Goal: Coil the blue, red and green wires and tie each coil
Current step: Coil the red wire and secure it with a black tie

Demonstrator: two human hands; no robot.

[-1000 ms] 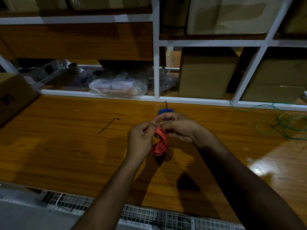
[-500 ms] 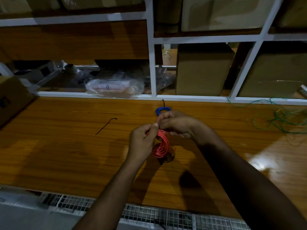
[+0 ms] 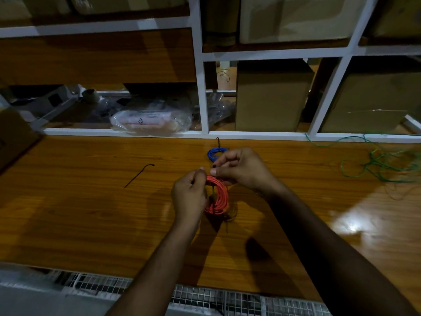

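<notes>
I hold the red coil (image 3: 217,197) upright just above the worktop (image 3: 79,213), so the black tie (image 3: 213,190) can pass through its middle. My left hand (image 3: 189,197) pinches the coil's near-left edge; my right hand (image 3: 239,167) pinches the tie's upper end. The blue coil (image 3: 213,153) lies tied just beyond, the green wire (image 3: 382,165) loose at far right.

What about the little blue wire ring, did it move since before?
No. The blue coil still lies on the table just in front of the white shelf post, slightly to its right, as before. Only the camera shifted.
</notes>
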